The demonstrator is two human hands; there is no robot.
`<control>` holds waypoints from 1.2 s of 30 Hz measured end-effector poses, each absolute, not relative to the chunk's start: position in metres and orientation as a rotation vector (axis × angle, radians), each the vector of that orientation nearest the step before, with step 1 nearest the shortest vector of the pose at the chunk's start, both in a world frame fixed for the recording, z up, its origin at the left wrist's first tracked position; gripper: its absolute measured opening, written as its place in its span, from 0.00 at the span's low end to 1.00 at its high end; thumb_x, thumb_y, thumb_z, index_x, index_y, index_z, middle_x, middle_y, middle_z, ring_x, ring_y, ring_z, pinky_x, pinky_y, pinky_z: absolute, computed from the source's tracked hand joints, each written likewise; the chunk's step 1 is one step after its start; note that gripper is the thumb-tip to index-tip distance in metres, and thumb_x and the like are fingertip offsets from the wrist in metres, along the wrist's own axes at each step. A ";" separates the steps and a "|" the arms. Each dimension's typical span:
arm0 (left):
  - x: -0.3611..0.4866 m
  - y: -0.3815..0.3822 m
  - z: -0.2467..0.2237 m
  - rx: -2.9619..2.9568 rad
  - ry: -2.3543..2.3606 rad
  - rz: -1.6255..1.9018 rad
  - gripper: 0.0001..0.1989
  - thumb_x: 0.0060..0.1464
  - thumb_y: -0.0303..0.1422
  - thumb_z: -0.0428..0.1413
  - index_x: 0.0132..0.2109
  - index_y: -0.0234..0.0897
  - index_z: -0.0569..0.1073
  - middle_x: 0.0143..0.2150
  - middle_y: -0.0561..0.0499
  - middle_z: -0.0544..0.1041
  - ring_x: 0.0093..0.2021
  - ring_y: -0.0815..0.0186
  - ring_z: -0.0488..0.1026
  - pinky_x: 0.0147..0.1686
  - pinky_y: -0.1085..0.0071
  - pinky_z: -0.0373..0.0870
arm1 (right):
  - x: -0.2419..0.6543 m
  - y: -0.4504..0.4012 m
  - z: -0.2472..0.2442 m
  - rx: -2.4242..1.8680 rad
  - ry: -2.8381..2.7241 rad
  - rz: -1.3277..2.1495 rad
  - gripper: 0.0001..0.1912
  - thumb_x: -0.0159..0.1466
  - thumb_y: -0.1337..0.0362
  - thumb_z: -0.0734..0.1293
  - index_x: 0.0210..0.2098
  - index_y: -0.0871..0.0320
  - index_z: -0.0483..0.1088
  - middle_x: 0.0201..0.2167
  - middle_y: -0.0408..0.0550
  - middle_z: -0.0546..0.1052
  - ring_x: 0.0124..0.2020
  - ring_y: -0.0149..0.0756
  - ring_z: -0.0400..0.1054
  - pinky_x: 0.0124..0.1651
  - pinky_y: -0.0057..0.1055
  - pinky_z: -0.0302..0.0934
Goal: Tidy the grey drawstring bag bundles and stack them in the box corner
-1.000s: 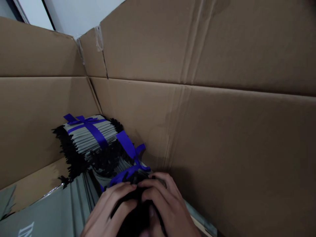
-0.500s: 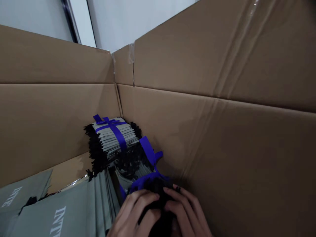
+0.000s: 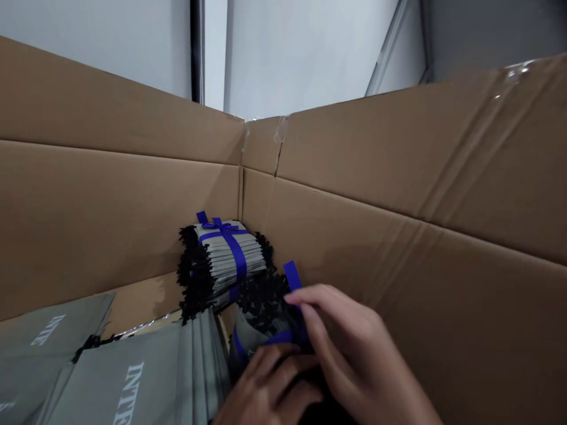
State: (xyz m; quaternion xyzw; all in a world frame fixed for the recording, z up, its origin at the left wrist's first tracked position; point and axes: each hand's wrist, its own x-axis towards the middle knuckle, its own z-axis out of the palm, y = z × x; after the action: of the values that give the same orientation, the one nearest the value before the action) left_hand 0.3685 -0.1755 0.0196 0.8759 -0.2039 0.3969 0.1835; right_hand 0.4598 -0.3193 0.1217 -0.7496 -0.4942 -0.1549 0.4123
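My hands are low in the view, inside a large cardboard box. My left hand (image 3: 270, 389) curls around the near end of a bundle of grey sheets with a black fringe (image 3: 261, 313), tied with blue ribbon. My right hand (image 3: 354, 348) lies above it, fingertips pinching the blue ribbon (image 3: 286, 336). The bundle's lower part is hidden by my hands. Beyond it, a similar bundle (image 3: 225, 260) with a blue ribbon bow rests in the box corner. Flat grey mailers with white lettering (image 3: 133, 383) lie at lower left, next to my left hand.
Tall cardboard box walls (image 3: 354, 236) rise on the left and right, with taped seams at the corner (image 3: 280, 128). Brown cardboard (image 3: 142, 298) shows between the mailers and the left wall. A white room wall (image 3: 301, 53) stands beyond the box.
My view has swung, showing more of the box corner and the room beyond. My hands have parted, with the right one higher over the ribbon, and more of the grey mailers shows.
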 end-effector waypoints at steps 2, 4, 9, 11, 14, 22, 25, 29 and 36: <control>0.366 -0.166 0.036 2.379 -0.467 1.062 0.18 0.78 0.37 0.46 0.42 0.46 0.77 0.41 0.54 0.86 0.44 0.61 0.82 0.45 0.66 0.80 | 0.475 -0.297 0.118 -1.967 -1.252 -0.254 0.16 0.75 0.69 0.63 0.54 0.52 0.81 0.51 0.48 0.87 0.50 0.40 0.83 0.57 0.36 0.77; 0.367 -0.155 0.045 2.406 -0.328 1.024 0.16 0.76 0.33 0.47 0.41 0.44 0.76 0.40 0.52 0.85 0.43 0.61 0.82 0.43 0.66 0.80 | 0.491 -0.284 0.106 -2.087 -1.347 -0.146 0.22 0.73 0.74 0.61 0.59 0.57 0.80 0.57 0.53 0.85 0.59 0.44 0.79 0.66 0.41 0.72; 0.387 -0.131 0.018 2.645 -0.002 1.259 0.21 0.72 0.32 0.51 0.68 0.39 0.74 0.67 0.44 0.81 0.69 0.52 0.76 0.63 0.53 0.75 | 0.505 -0.279 0.079 -2.326 -1.270 -0.176 0.24 0.73 0.74 0.62 0.65 0.67 0.76 0.63 0.62 0.81 0.65 0.51 0.75 0.71 0.47 0.68; 0.396 -0.124 0.003 2.682 0.182 1.148 0.24 0.72 0.37 0.51 0.71 0.38 0.72 0.71 0.43 0.78 0.72 0.49 0.73 0.64 0.50 0.75 | 0.502 -0.280 0.074 -2.354 -1.256 -0.183 0.23 0.73 0.71 0.64 0.66 0.67 0.75 0.65 0.63 0.78 0.67 0.53 0.73 0.72 0.50 0.67; 0.401 -0.115 -0.004 2.643 0.400 0.937 0.32 0.71 0.49 0.52 0.72 0.33 0.71 0.72 0.37 0.76 0.71 0.43 0.73 0.66 0.46 0.73 | 0.498 -0.281 0.070 -2.372 -1.282 -0.193 0.23 0.74 0.69 0.64 0.66 0.66 0.75 0.67 0.64 0.76 0.69 0.55 0.71 0.73 0.52 0.66; 0.397 -0.102 0.014 2.417 0.519 0.547 0.40 0.66 0.56 0.53 0.71 0.30 0.68 0.71 0.30 0.76 0.70 0.41 0.74 0.67 0.45 0.71 | 0.498 -0.285 0.065 -2.343 -1.334 -0.193 0.20 0.74 0.72 0.63 0.62 0.57 0.76 0.60 0.58 0.74 0.59 0.48 0.75 0.64 0.48 0.73; 0.398 -0.103 0.017 2.341 0.544 0.576 0.28 0.68 0.52 0.51 0.62 0.36 0.72 0.66 0.32 0.80 0.65 0.44 0.80 0.62 0.48 0.76 | 0.499 -0.284 0.065 -2.312 -1.382 -0.171 0.21 0.73 0.77 0.63 0.59 0.54 0.76 0.58 0.55 0.73 0.58 0.46 0.74 0.63 0.47 0.72; 0.397 -0.102 0.020 2.260 0.546 0.614 0.18 0.70 0.47 0.48 0.54 0.41 0.72 0.58 0.37 0.85 0.58 0.46 0.84 0.56 0.50 0.79 | 0.500 -0.281 0.061 -2.259 -1.377 -0.178 0.16 0.71 0.78 0.62 0.48 0.55 0.76 0.53 0.53 0.73 0.53 0.45 0.74 0.58 0.46 0.73; 0.395 -0.097 0.019 2.212 0.519 0.538 0.23 0.71 0.42 0.42 0.63 0.37 0.72 0.66 0.35 0.80 0.66 0.48 0.79 0.66 0.46 0.74 | 0.500 -0.281 0.062 -2.269 -1.361 -0.131 0.23 0.72 0.79 0.61 0.57 0.53 0.76 0.59 0.54 0.74 0.58 0.47 0.73 0.61 0.48 0.71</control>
State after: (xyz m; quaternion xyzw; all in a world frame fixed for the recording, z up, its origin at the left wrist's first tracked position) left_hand 0.3948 -0.0968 0.0192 0.8713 0.2043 0.2121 0.3925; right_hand 0.5000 -0.2810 0.0617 -0.8308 -0.4981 -0.0479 0.2437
